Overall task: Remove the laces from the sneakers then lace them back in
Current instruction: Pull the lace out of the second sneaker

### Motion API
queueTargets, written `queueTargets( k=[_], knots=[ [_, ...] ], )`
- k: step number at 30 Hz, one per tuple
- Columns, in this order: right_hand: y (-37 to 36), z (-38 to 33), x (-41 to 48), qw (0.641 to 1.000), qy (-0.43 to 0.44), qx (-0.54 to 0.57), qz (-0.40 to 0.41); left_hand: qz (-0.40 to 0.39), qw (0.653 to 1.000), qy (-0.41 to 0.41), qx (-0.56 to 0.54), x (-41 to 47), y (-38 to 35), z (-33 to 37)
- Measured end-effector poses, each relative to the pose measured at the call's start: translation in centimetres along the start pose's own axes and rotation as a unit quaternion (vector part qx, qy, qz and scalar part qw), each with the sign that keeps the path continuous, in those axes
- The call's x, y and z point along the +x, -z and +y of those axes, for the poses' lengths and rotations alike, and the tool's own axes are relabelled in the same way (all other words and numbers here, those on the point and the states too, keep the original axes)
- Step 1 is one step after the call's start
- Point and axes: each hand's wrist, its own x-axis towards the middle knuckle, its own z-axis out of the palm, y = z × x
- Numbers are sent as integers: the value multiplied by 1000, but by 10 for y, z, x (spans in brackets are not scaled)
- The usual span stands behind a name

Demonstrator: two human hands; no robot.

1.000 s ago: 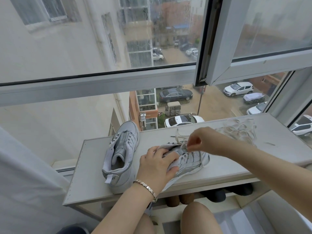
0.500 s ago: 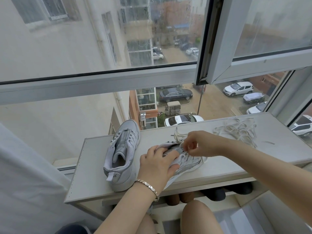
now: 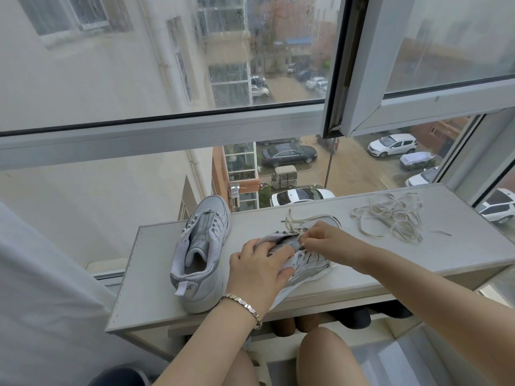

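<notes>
Working at the counter (image 3: 156, 288) under the window. Gripping the near sneaker (image 3: 315, 260) with the left hand (image 3: 259, 270): fingers curled over collar and tongue, thumb clamped on the side, tipping it onto its side, toe pointing to 1 o'clock. Pinching its lace (image 3: 289, 222) with the right hand (image 3: 331, 243) at the eyelets, fingertips closed on the strand. Seeing free lace ends sticking out toward 12 o'clock. Wearing a bracelet (image 3: 243, 302) on the left wrist.

Seeing the second sneaker (image 3: 200, 254) standing upright at 9 o'clock of the held one, unlaced, just beside the left hand, heel sitting right at the counter's near edge. Seeing the held sneaker's heel end reaching that same edge.

Seeing the loose lace (image 3: 390, 218) lying piled at 2 o'clock, well apart from both sneakers, closer to the far edge by the glass. Getting bare counter between right hand and pile, more at 3 o'clock out to the right end, plus a strip at 9 o'clock left of the upright sneaker.

Spotting dark shoes (image 3: 354, 316) tucked under the counter at 5 o'clock.
</notes>
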Motion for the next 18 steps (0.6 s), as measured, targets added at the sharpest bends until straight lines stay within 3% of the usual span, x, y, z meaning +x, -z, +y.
queueTargets(
  k=[3,8,14,18],
  knots=[
    [1,3,-3,999,6,40,15,-1,1000,10,1,-1,1,0],
    [6,7,-6,995,-56,86,1,-7,1000,14,3,-1,3,2],
    [2,11,-1,988,-28,154,15,-14,999,41,7,-5,6,10],
    [4,6,2,993,-3,112,29,-27,996,76,24,-7,7,16]
  ],
)
